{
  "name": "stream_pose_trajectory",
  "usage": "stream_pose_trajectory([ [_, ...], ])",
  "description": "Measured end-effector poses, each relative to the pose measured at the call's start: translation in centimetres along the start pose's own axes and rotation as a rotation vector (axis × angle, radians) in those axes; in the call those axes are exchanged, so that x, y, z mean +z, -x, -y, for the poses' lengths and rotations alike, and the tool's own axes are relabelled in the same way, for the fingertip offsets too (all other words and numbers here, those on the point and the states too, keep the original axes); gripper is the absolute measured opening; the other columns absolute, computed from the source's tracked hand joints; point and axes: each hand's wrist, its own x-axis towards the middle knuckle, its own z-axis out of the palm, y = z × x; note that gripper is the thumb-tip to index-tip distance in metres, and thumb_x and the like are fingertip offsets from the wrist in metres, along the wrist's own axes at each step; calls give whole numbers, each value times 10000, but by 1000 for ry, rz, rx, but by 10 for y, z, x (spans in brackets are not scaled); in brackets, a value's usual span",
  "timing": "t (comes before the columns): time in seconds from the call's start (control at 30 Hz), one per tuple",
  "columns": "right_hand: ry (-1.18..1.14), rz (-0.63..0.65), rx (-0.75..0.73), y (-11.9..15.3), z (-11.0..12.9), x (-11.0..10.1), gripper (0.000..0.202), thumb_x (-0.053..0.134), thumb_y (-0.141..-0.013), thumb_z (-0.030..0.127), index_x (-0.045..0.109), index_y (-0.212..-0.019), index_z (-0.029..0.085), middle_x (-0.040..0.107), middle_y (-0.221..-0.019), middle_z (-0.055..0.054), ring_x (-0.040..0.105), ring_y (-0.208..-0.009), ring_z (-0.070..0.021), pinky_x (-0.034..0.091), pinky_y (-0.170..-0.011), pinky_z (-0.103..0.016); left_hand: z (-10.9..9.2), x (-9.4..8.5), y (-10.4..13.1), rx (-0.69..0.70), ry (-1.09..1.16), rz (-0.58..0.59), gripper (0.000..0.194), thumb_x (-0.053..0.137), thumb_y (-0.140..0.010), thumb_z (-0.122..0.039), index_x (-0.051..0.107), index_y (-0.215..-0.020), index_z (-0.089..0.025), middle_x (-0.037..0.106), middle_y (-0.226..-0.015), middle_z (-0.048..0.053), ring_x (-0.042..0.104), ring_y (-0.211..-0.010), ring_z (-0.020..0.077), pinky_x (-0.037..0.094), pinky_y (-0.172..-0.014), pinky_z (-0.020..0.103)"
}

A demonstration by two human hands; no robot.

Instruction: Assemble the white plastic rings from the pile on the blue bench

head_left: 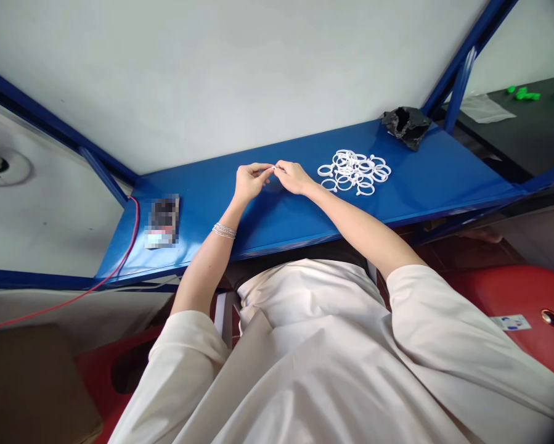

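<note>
Between both hands (273, 175), white ring (273, 166)

There is a single view, taken from a camera on the person's head, looking forward and steeply down along both forearms to a blue table (397, 185) that runs slantwise across the middle of the frame. It sits close enough that the person's pale shirt fills the lower half, while the left hand (250, 182) and right hand (293, 177) meet small near the centre. A white wall fills the top, so the picture leans to one side.
</note>
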Motion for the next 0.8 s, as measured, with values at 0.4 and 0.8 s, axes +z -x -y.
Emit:
stream_pose_trajectory([
  [0.4,-82,-42,39,6,17,-12,489,518,-1083,257,361,-620,261,351,-617,39,363,-660,-159,269,-697,-347,-10,-28,-6,-180,-456,-235,126,724,-949,-279,827,-967,-209,823,-925,66,745,-796,209,596,-881,368],
  [0.8,-27,-47,39,11,32,-16,515,543,-988,186,239,-585,286,206,-645,34,259,-681,-149,231,-664,-341,1,-23,-7,-108,-302,-217,55,769,-897,-249,810,-926,-227,793,-856,34,670,-705,178,565,-781,339],
])
